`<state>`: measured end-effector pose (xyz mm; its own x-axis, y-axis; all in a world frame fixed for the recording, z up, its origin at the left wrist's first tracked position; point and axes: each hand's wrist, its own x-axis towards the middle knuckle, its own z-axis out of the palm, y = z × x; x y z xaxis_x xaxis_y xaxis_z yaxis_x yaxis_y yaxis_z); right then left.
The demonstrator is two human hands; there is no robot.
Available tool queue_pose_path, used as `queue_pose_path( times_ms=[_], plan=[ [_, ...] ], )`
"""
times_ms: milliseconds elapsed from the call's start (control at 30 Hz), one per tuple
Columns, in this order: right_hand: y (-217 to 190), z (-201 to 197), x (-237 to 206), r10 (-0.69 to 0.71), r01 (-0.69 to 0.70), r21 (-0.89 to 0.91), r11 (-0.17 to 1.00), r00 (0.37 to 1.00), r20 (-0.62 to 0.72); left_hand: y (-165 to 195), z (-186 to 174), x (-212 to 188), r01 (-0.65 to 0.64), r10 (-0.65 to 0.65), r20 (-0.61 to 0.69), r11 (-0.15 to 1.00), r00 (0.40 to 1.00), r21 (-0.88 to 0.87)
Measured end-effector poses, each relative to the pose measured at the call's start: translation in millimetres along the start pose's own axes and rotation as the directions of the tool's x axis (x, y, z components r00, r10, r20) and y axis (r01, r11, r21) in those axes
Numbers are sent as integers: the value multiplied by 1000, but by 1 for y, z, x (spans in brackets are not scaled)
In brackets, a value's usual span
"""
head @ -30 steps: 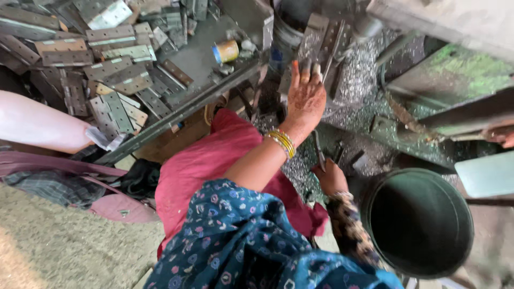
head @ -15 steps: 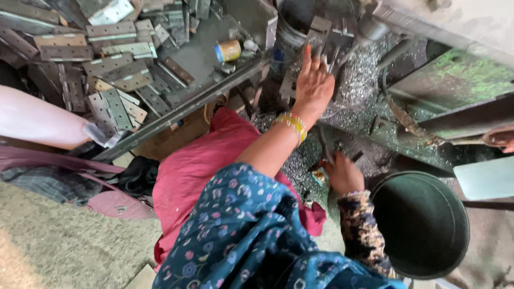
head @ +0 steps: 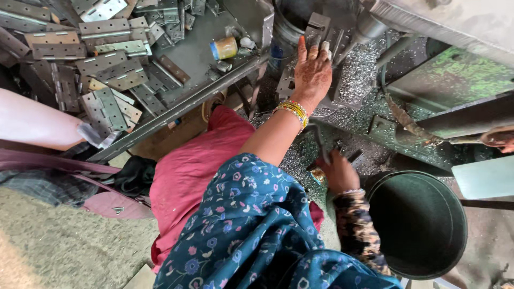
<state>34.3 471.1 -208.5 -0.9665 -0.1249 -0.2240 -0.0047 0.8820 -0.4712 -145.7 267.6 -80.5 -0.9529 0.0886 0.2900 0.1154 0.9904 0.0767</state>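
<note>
Carefully now: keep the flat metal piece (head: 317,28) pressed square against the machine, fingertips clear of the spindle (head: 369,24) just at two o'clock from it. Steady pressure from the palm looks wiser than a pinch, since loose shavings (head: 358,75) lie all around and could let the piece slip.

Grey, dull, rectangular, with a notched edge; standing near upright at the top middle of the view, at twelve o'clock from the left hand (head: 312,72). Spread open with fingers laid flat upon that piece, not curled round it; yellow bangles (head: 292,111) at the wrist.

Lower down, at six o'clock, the right hand (head: 337,172) closed about something small among the shavings; what exactly, cannot tell. Beside it at four o'clock, a dark green bucket (head: 460,235). Away at nine o'clock, a tray (head: 176,107) heaped with hinges (head: 104,107), a small yellow tin (head: 225,48) on it. Pink skirt (head: 187,171) below.
</note>
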Motion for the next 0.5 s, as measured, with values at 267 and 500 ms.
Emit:
queue_pose_path(
  times_ms=[267,500],
  plan=[
    [-38,8,-23,136,-138,53,989,990,32,-5,7,5,-30,31,6,999,1000,-35],
    [-69,-58,-23,27,-26,16,1000,997,-69,-19,-9,-88,-215,215,-90,976,972,10]
  ],
)
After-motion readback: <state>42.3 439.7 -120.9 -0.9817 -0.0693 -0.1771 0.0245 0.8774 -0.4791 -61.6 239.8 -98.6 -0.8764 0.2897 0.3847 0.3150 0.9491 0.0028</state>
